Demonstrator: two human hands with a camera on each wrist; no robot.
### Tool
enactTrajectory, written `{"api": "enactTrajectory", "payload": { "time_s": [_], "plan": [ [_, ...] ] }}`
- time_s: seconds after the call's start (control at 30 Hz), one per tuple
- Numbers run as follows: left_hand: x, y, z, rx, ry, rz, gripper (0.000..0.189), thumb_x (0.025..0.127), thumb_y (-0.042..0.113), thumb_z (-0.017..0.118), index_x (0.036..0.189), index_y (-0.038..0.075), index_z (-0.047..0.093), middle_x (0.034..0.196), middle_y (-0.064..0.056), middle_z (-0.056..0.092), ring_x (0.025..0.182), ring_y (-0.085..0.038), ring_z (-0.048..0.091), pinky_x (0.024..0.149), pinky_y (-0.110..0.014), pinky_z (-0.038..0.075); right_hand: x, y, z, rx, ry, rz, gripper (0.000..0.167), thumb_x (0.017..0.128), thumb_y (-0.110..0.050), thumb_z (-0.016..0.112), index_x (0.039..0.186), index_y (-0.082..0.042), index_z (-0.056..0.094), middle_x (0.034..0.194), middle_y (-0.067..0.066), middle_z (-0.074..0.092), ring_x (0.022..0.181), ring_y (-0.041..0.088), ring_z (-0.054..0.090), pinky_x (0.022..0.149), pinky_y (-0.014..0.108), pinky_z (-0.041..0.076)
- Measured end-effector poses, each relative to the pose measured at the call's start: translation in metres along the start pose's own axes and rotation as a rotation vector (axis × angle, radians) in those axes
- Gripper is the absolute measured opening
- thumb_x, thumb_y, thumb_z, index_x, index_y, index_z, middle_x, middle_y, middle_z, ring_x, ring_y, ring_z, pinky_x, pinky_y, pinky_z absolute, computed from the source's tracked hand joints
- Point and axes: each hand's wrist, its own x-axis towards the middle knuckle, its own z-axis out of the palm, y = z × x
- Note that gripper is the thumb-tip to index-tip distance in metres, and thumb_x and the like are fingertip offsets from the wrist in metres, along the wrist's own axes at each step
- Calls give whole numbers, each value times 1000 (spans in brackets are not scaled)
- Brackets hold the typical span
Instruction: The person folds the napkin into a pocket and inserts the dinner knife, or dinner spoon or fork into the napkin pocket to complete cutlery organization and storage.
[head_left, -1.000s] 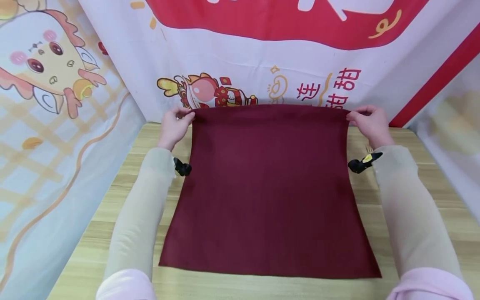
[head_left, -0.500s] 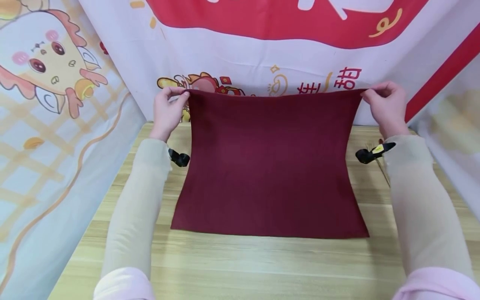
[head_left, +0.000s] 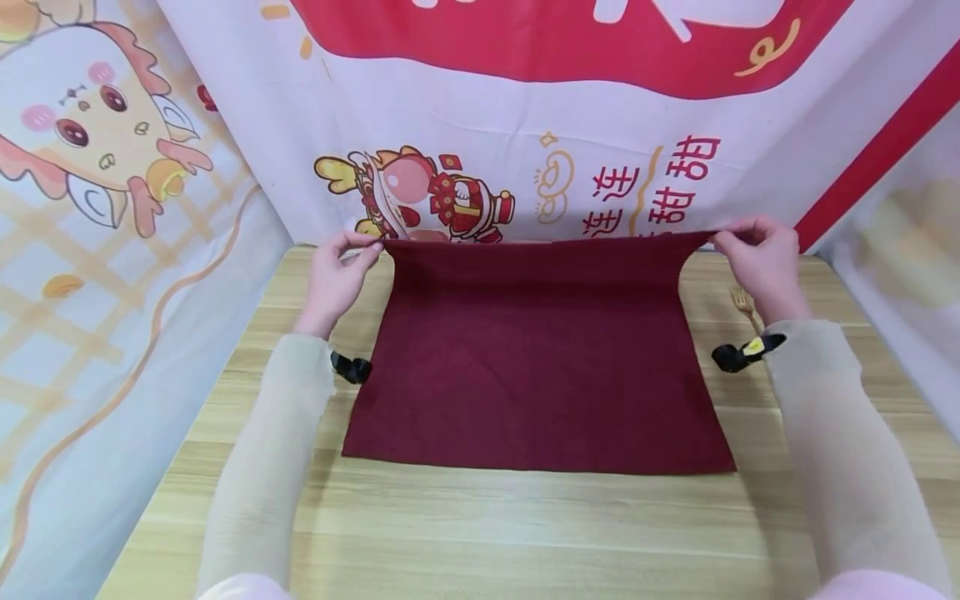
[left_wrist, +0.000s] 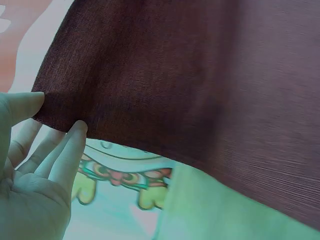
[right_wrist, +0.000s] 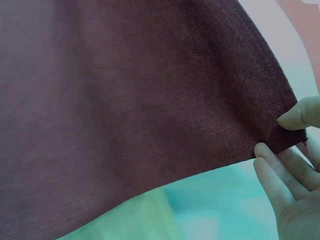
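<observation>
A dark red cloth [head_left: 525,367] spreads over the table, its far edge lifted and its near edge lying flat on the wood. My left hand [head_left: 339,279] pinches the far left corner between thumb and fingers. At the far right corner, my right hand [head_left: 761,262] pinches the cloth the same way. In the left wrist view the thumb and fingertips of the left hand [left_wrist: 42,165] hold the corner of the cloth [left_wrist: 150,80]. The right wrist view has the right hand [right_wrist: 295,170] gripping the other corner of the cloth [right_wrist: 150,100].
A golden fork [head_left: 742,300] lies on the wooden table [head_left: 525,533] beside the right wrist, partly hidden by the arm. Behind the table hangs a printed white and red curtain [head_left: 465,100]. Another printed cloth [head_left: 112,292] closes off the left side.
The cloth's near edge has slid away from me. Its far edge was raised, then came down toward the table with both hands. The hands stand slightly farther apart than a second ago.
</observation>
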Motion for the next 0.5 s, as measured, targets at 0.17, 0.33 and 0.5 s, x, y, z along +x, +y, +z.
{"api": "enactTrajectory", "payload": {
  "time_s": [0.17, 0.33, 0.5],
  "plan": [
    [-24, -19, -4, 35, -54, -38, 25, 97, 15, 71, 111, -5, 68, 114, -9, 69, 103, -18, 71, 87, -23, 54, -20, 20, -4, -91, -50, -43, 25, 93, -23, 74, 105, -2, 71, 83, -17, 66, 82, 7, 57, 68, 17, 45],
    [-41, -33, -9, 105, -145, -27, 25, 97, 14, 71, 111, -7, 69, 111, -14, 70, 102, -26, 71, 85, -21, 53, -37, 35, -11, -207, -139, -126, 32, 94, -25, 74, 107, 4, 70, 82, -20, 66, 78, 1, 60, 66, 14, 46],
    [-56, -42, -19, 176, -271, -22, 19, 97, 12, 73, 109, -3, 72, 110, -14, 72, 98, -29, 71, 81, -21, 54, -51, 46, -21, -285, -289, -173, 28, 94, -22, 77, 107, 2, 74, 89, -6, 72, 79, 2, 63, 65, 15, 49]
  ]
}}
